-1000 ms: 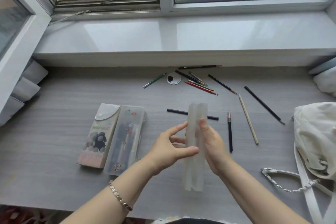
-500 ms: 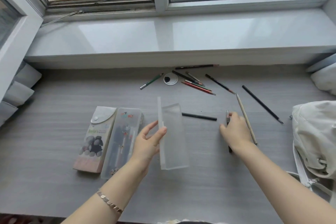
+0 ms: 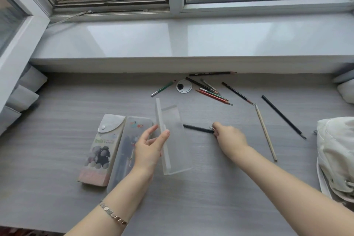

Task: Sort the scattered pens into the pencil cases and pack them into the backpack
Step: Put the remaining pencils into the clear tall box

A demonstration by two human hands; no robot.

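Note:
A frosted translucent pencil case (image 3: 175, 145) lies open mid-desk, its lid standing upright. My left hand (image 3: 149, 147) pinches that lid between thumb and fingers. My right hand (image 3: 229, 138) is closed around a pen whose silver tip pokes out, and its fingertips touch the right end of a black pen (image 3: 197, 129) lying flat. Loose pencils (image 3: 212, 93) cluster at the back, beside a green one (image 3: 162, 88). To the right are a dark pencil (image 3: 237, 93), a wooden pencil (image 3: 265, 132) and a black pencil (image 3: 281, 116). The white backpack (image 3: 335, 151) sits at the right edge.
Two shut pencil cases lie side by side on the left: a printed one (image 3: 99, 151) and a clear cartoon one (image 3: 124, 151). A round cable grommet (image 3: 183, 86) is set in the desk. One pencil (image 3: 212, 73) lies against the window sill (image 3: 191, 44).
The case was laid down and opened, and my left hand kept hold of its lid. My right hand picked a pen off the desk and moved left to the black pen.

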